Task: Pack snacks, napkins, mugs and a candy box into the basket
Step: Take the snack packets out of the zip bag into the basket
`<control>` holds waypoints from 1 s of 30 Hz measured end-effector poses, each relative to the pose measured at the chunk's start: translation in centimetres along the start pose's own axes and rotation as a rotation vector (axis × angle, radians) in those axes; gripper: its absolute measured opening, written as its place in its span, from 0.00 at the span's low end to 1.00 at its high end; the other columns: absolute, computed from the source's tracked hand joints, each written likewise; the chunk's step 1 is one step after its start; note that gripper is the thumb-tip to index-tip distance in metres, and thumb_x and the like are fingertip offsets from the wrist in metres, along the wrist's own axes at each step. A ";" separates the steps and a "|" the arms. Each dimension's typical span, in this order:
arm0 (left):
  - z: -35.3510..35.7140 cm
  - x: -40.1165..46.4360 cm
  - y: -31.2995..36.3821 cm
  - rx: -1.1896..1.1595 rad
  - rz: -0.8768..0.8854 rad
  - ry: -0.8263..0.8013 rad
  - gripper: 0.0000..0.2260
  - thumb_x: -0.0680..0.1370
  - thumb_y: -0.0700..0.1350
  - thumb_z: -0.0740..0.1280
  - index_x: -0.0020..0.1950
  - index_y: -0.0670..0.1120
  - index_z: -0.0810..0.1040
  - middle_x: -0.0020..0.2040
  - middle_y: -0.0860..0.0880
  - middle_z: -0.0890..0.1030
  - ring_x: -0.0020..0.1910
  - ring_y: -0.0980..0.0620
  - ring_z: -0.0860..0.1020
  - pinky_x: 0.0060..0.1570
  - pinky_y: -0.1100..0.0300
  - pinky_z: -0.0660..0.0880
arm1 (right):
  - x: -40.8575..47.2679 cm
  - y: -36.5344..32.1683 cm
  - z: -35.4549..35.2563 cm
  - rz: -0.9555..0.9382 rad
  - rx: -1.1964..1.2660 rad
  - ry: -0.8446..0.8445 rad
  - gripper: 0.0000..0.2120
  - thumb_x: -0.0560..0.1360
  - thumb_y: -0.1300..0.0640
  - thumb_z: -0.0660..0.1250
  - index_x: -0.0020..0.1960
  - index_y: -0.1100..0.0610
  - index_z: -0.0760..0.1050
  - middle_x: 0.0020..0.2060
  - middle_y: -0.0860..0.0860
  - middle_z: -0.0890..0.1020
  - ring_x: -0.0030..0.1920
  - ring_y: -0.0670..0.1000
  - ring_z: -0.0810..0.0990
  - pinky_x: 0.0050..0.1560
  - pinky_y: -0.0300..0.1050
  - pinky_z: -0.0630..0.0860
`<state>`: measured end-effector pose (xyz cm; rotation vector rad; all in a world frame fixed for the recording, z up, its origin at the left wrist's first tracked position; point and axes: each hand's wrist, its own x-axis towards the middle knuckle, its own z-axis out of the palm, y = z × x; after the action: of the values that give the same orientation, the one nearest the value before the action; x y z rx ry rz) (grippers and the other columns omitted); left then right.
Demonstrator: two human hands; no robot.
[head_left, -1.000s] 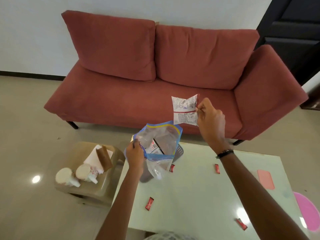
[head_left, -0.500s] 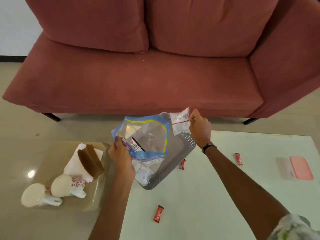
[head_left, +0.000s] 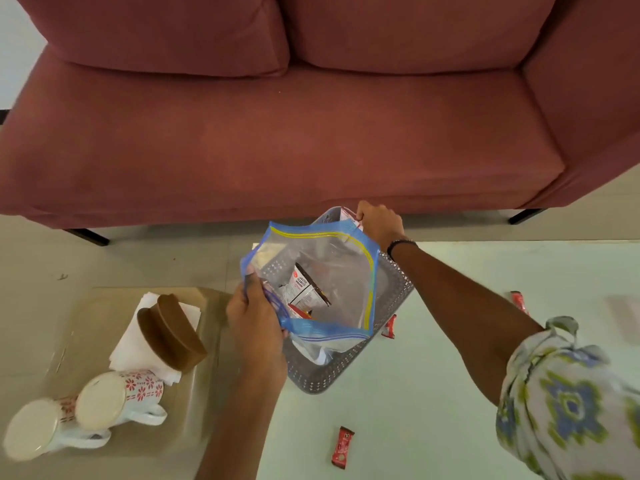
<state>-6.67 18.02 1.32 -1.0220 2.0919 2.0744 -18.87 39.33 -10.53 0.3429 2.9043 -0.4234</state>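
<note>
The left hand (head_left: pixel 254 318) has its fingers curled round the near edge of a clear zip bag (head_left: pixel 332 282) with a blue and yellow seal, holding the mouth wide. The right hand (head_left: pixel 379 225) is at the bag's far corner, fingers closed in a pinch on a small white snack packet (head_left: pixel 347 215) that sits just at the far rim, half hidden behind the bag; whether it also grips the bag edge I cannot tell. A dark band is on that wrist, and a patterned sleeve in blue and green covers the upper arm. Inside the bag lies a packet of salted peanuts (head_left: pixel 304 287), tilted, with more wrappers under it. The bag stands in a grey perforated basket (head_left: pixel 346 372), which rests on the pale green table (head_left: pixel 433 410) at its far left corner. Small red candy bars lie loose on the table: one (head_left: pixel 389 326) just beside the basket's right side, one (head_left: pixel 343 446) nearer me, one (head_left: pixel 519 301) beyond the right forearm. To the left, on a low beige side table (head_left: pixel 86 327), a stack of white napkins (head_left: pixel 149 341) lies under a brown round box (head_left: pixel 171 332), and two white mugs (head_left: pixel 117 400) with red flower print lie on their sides, touching. A dusty red sofa (head_left: pixel 311 133) stands behind it all.
</note>
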 end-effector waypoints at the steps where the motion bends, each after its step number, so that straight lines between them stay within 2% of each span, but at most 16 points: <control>1: 0.3 -0.2 0.0 0.000 0.002 0.011 0.15 0.80 0.52 0.58 0.37 0.46 0.73 0.31 0.53 0.75 0.25 0.60 0.75 0.24 0.68 0.71 | 0.1 0.1 0.3 0.006 0.006 -0.032 0.16 0.74 0.68 0.56 0.58 0.57 0.72 0.53 0.62 0.79 0.55 0.64 0.78 0.51 0.52 0.74; 3: 0.6 -0.5 0.0 0.030 0.010 0.013 0.15 0.80 0.51 0.57 0.38 0.44 0.72 0.33 0.50 0.74 0.24 0.61 0.75 0.19 0.74 0.67 | 0.1 0.3 0.8 0.004 -0.005 -0.051 0.16 0.74 0.68 0.56 0.59 0.58 0.71 0.55 0.62 0.79 0.56 0.64 0.77 0.53 0.52 0.74; 6: 0.6 -0.5 -0.1 0.061 0.034 0.004 0.15 0.81 0.49 0.57 0.45 0.39 0.73 0.33 0.47 0.72 0.22 0.63 0.73 0.17 0.74 0.64 | -0.1 0.8 1.2 0.010 -0.003 -0.054 0.16 0.74 0.67 0.57 0.61 0.58 0.71 0.55 0.62 0.79 0.55 0.65 0.78 0.51 0.53 0.75; 9: 0.6 -0.6 -0.5 0.061 0.028 -0.006 0.16 0.81 0.48 0.56 0.37 0.43 0.72 0.31 0.50 0.73 0.21 0.64 0.74 0.18 0.73 0.66 | -0.2 1.4 1.1 0.027 0.011 -0.056 0.16 0.74 0.66 0.57 0.61 0.57 0.72 0.54 0.62 0.79 0.54 0.64 0.78 0.50 0.53 0.75; 11: 0.6 -0.7 -1.0 0.053 0.014 -0.018 0.15 0.81 0.48 0.56 0.37 0.47 0.73 0.34 0.51 0.76 0.29 0.59 0.76 0.24 0.71 0.71 | -0.4 1.9 1.1 0.035 0.022 -0.058 0.15 0.75 0.65 0.58 0.60 0.56 0.74 0.54 0.62 0.79 0.54 0.64 0.78 0.50 0.52 0.75; 13: 0.6 -0.6 -1.7 0.040 -0.008 -0.035 0.13 0.81 0.49 0.55 0.45 0.46 0.76 0.39 0.51 0.78 0.36 0.55 0.77 0.33 0.64 0.74 | -0.6 2.1 1.0 0.029 0.016 -0.057 0.13 0.76 0.63 0.60 0.57 0.56 0.77 0.53 0.59 0.81 0.53 0.62 0.79 0.49 0.49 0.75; 15: 0.7 -0.6 -2.2 0.024 -0.027 -0.040 0.13 0.81 0.50 0.55 0.52 0.45 0.76 0.42 0.51 0.79 0.39 0.53 0.78 0.38 0.61 0.74 | -0.5 2.3 1.1 -0.029 -0.028 -0.037 0.11 0.75 0.62 0.62 0.54 0.56 0.80 0.51 0.57 0.81 0.54 0.59 0.78 0.46 0.46 0.74; 17: 0.8 -0.7 -2.3 0.012 -0.026 -0.032 0.12 0.81 0.50 0.55 0.52 0.45 0.76 0.41 0.53 0.79 0.39 0.54 0.78 0.37 0.62 0.74 | -0.4 2.1 0.9 -0.159 -0.135 0.012 0.10 0.74 0.64 0.64 0.52 0.57 0.80 0.49 0.55 0.79 0.53 0.57 0.77 0.40 0.45 0.72; 18: 0.8 -0.7 -2.2 0.016 -0.020 -0.024 0.12 0.81 0.50 0.56 0.49 0.46 0.76 0.40 0.54 0.79 0.38 0.55 0.78 0.35 0.63 0.74 | -0.3 2.0 0.7 -0.259 -0.201 0.055 0.09 0.71 0.65 0.67 0.49 0.58 0.81 0.47 0.54 0.79 0.49 0.57 0.79 0.36 0.45 0.72; 20: 0.6 -0.6 -2.2 0.032 -0.003 -0.007 0.12 0.81 0.50 0.56 0.42 0.50 0.74 0.39 0.53 0.79 0.38 0.55 0.77 0.34 0.64 0.74 | -0.6 1.2 -0.4 -0.483 -0.363 0.085 0.12 0.59 0.67 0.75 0.39 0.54 0.82 0.37 0.51 0.80 0.33 0.54 0.81 0.25 0.40 0.68; 21: 0.4 -0.5 -2.1 0.034 0.003 -0.002 0.12 0.80 0.51 0.56 0.40 0.51 0.74 0.39 0.53 0.78 0.38 0.54 0.77 0.35 0.63 0.74 | -0.6 0.9 -1.1 -0.563 -0.469 0.106 0.14 0.57 0.66 0.76 0.36 0.51 0.82 0.33 0.49 0.81 0.27 0.52 0.80 0.23 0.37 0.65; 22: 0.3 -0.3 -2.2 0.036 0.004 0.006 0.13 0.80 0.51 0.56 0.39 0.51 0.73 0.38 0.52 0.78 0.37 0.54 0.77 0.35 0.62 0.73 | -0.4 0.5 -1.8 -0.630 -0.564 0.037 0.13 0.60 0.65 0.74 0.39 0.49 0.82 0.33 0.48 0.82 0.28 0.52 0.81 0.24 0.38 0.64; 24: 0.0 -0.2 -2.4 0.039 0.003 0.027 0.13 0.80 0.51 0.57 0.39 0.49 0.74 0.34 0.53 0.78 0.34 0.54 0.75 0.33 0.61 0.70 | 0.3 -0.1 -2.4 -0.723 -0.624 -0.046 0.16 0.72 0.65 0.61 0.53 0.49 0.80 0.42 0.51 0.84 0.40 0.55 0.83 0.31 0.44 0.67; 26: -0.1 -0.1 -2.8 0.038 0.002 0.027 0.14 0.80 0.52 0.57 0.39 0.49 0.75 0.29 0.55 0.78 0.31 0.56 0.75 0.30 0.63 0.69 | 1.1 -0.3 -2.7 -0.723 -0.559 -0.124 0.19 0.74 0.64 0.57 0.59 0.51 0.78 0.46 0.56 0.83 0.47 0.60 0.81 0.37 0.48 0.71; 28: -0.1 0.0 -3.1 0.030 -0.005 0.013 0.14 0.80 0.52 0.57 0.37 0.50 0.75 0.28 0.55 0.78 0.28 0.58 0.76 0.25 0.67 0.70 | 1.0 -0.5 -2.2 -0.651 -0.450 -0.160 0.15 0.75 0.62 0.57 0.55 0.57 0.79 0.47 0.60 0.83 0.49 0.62 0.80 0.43 0.51 0.74; 30: -0.2 0.1 -3.3 0.031 -0.013 0.013 0.14 0.80 0.52 0.57 0.37 0.51 0.74 0.27 0.56 0.79 0.30 0.57 0.76 0.25 0.66 0.70 | 0.8 -0.4 -1.0 -0.524 -0.351 -0.166 0.13 0.75 0.58 0.58 0.48 0.62 0.79 0.47 0.63 0.82 0.48 0.64 0.80 0.45 0.51 0.75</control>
<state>-5.14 18.14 -1.65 -1.0452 2.1106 2.0283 -19.86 39.46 -9.65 -0.4890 2.7951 0.0000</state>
